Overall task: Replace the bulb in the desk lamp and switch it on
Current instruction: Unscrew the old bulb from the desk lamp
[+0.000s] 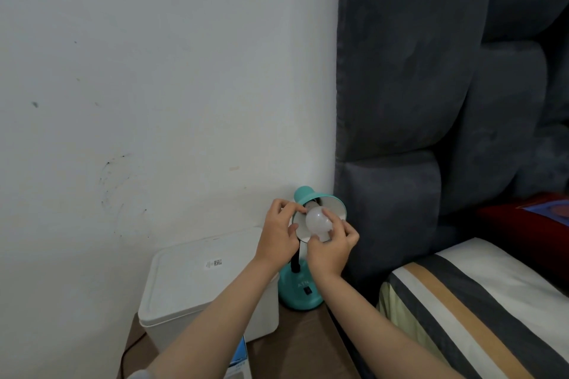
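A teal desk lamp stands on a brown bedside table, its round base (300,294) carrying a black switch (307,289). Its teal shade (331,206) is tilted towards me, white inside. A white frosted bulb (318,220) sits at the mouth of the shade, unlit. My right hand (334,248) grips the bulb from below with fingers around its lower part. My left hand (278,232) holds the left rim of the shade, fingertips by the socket. The lamp's black neck is mostly hidden behind my hands.
A white lidded box (197,283) stands left of the lamp. A blue and white carton (240,363) lies at the near edge of the brown table (295,344). A dark padded headboard (431,101) and a striped bed (480,301) fill the right side.
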`<state>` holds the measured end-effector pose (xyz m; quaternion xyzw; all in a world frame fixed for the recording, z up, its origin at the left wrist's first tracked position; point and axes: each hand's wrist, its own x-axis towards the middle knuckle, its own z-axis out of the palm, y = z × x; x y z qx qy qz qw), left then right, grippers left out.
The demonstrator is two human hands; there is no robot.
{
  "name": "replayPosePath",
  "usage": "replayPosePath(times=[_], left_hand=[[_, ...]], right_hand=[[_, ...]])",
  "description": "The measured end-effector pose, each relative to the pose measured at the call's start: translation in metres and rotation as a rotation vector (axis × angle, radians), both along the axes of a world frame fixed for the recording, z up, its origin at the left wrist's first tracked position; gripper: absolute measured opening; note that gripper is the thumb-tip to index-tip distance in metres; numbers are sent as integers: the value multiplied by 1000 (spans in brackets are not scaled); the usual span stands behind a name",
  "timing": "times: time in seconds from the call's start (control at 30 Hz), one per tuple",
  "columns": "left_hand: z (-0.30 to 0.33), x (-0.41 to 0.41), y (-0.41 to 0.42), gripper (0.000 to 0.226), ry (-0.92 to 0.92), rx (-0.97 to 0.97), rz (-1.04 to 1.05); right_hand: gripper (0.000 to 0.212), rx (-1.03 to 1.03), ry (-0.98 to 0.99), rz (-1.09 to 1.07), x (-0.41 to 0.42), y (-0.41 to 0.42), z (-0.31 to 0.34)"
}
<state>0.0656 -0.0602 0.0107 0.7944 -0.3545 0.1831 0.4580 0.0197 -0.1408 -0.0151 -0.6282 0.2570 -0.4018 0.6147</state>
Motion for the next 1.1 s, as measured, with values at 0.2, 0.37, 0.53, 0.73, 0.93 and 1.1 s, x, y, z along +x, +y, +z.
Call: replayPosePath(times=[0.2,0.37,0.53,0.73,0.93,1.1], left_hand=[[-1,-1,-1,42,-4,0,6],[1,-2,-1,42,8,-1,1],[-1,-1,0,43,-4,15,16],[-1,-4,-2,42,-7,3,16],[-2,-4,-1,43,-14,3,31],[-3,-3,-2,42,-21,14,42]], right_hand=[[63,163,-7,-21,-2,1,8],[55,120,14,-19,-2,3,14],[43,82,-38,22,-2,4,4],[53,180,-35,-14,-4,6,11],[53,185,38,-33,-1,6,16],[57,156,-20,-11,-1,7,11]])
